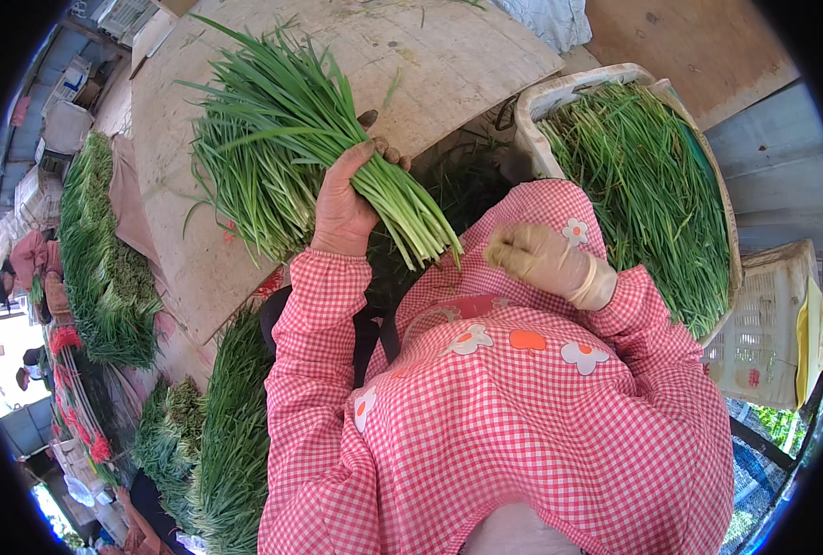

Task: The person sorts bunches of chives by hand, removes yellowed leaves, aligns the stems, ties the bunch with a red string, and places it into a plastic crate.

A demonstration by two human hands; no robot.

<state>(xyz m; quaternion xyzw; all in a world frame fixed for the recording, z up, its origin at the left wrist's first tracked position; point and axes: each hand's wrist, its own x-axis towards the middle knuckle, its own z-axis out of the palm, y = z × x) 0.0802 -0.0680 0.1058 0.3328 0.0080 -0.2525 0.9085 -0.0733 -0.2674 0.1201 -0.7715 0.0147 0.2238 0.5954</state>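
Observation:
My bare left hand [349, 199] is closed round a bunch of garlic chives [398, 205]. The pale stem ends point down to the right, and the green leaves fan out to the upper left over the board. Under those leaves, a second pile of chives [262, 199] lies on the wooden board. My right hand [546, 263], in a pale yellowish glove, is just right of the stem ends, apart from them, over my lap. Its fingers are curled in; whether they hold anything is hidden.
A white crate [529, 129] full of loose green chives [638, 185] stands on the right, by my right arm. The wooden board [448, 55] spans the top. More chives [106, 268] are heaped at the left, and others [236, 444] beside my left arm. A white basket [754, 324] sits far right.

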